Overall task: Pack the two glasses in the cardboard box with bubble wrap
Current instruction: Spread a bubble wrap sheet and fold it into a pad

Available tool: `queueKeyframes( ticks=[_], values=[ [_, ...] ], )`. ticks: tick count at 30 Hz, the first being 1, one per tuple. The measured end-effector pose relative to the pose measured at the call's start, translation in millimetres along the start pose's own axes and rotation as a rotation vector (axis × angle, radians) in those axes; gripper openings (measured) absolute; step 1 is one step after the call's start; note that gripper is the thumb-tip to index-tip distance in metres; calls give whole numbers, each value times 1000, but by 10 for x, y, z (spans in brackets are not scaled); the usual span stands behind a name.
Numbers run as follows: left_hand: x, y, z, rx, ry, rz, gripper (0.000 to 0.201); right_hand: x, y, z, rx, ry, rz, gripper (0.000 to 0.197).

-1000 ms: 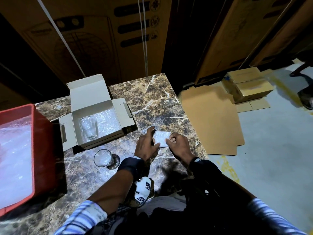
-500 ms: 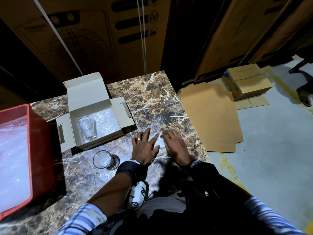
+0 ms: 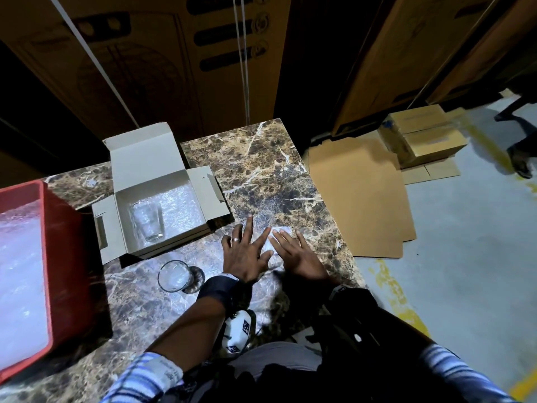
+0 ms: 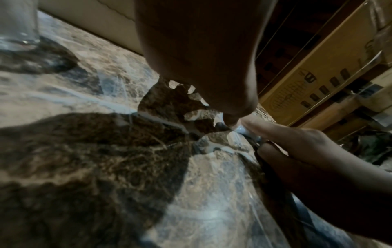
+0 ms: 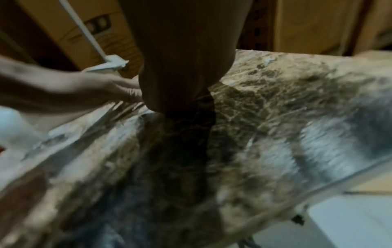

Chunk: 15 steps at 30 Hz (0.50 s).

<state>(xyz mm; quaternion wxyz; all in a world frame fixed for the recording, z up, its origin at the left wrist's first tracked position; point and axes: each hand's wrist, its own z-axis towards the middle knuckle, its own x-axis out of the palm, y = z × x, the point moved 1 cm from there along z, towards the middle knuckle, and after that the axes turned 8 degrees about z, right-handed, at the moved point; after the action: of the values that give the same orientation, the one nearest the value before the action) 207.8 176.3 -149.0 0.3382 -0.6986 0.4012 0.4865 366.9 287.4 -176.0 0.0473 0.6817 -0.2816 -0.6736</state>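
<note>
An open grey cardboard box (image 3: 122, 199) sits on the marble table (image 3: 261, 170), lined with bubble wrap (image 3: 183, 205), and one clear glass (image 3: 146, 221) lies inside it. A second glass (image 3: 174, 275) stands upright on the table in front of the box. A small folded piece of bubble wrap (image 3: 268, 242) lies flat on the table under both hands. My left hand (image 3: 245, 248) and right hand (image 3: 293, 251) press on it with straight, spread fingers. In the left wrist view the left palm (image 4: 201, 58) fills the top and the right hand's fingers (image 4: 286, 139) touch the wrap.
A red crate (image 3: 62, 257) holding bubble wrap sheets stands at the left edge of the table. Flat cardboard (image 3: 357, 199) and small brown boxes (image 3: 421, 138) lie on the floor to the right. Large cartons stand behind the table.
One second ago both hands pinched the folded wrap with curled fingers. Now the fingers are straightened and spread flat on top of it, pressing it against the table.
</note>
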Motion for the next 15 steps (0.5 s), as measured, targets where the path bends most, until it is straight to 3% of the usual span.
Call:
queueKeyframes(
  ticks=[8,15],
  values=[
    [-50,-13,5,-24,11,0,69,18,39,-47,56,-10,-14,94],
    [-99,-27,0,-36,16,-1,70,-56,111,-41,163,99,-167,100]
  ],
)
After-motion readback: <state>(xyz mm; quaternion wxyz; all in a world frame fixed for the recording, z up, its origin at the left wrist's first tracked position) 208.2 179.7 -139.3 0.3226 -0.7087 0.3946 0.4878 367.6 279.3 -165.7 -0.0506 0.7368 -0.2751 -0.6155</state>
